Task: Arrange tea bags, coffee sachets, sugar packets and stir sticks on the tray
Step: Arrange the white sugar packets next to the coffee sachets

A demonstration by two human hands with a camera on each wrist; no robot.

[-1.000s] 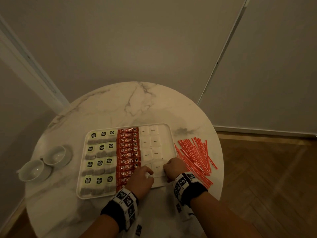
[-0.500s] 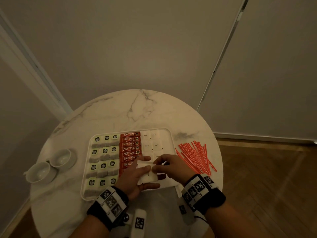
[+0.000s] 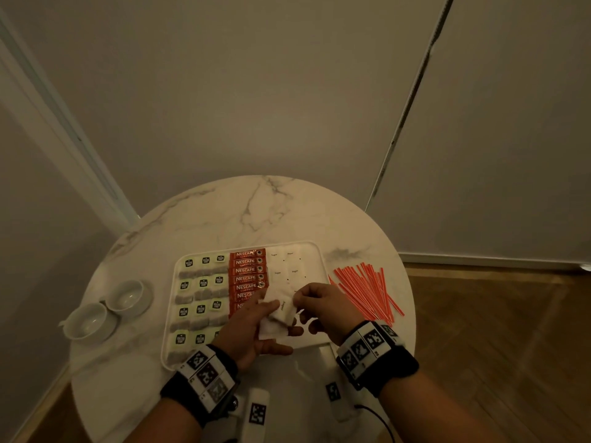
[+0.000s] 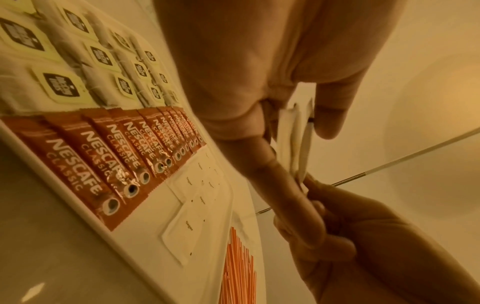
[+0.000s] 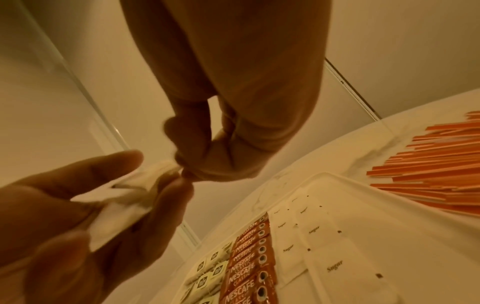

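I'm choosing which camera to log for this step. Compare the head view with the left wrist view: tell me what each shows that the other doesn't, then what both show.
Only the head view shows the two white cups, the whole round marble table and both wristbands.

Only the left wrist view shows the held sugar packets edge-on, several fanned between the left hand's thumb and fingers.

Both show the right hand pinching the packets, the tray with tea bags, coffee sachets and laid sugar packets, and the stir sticks off the tray.
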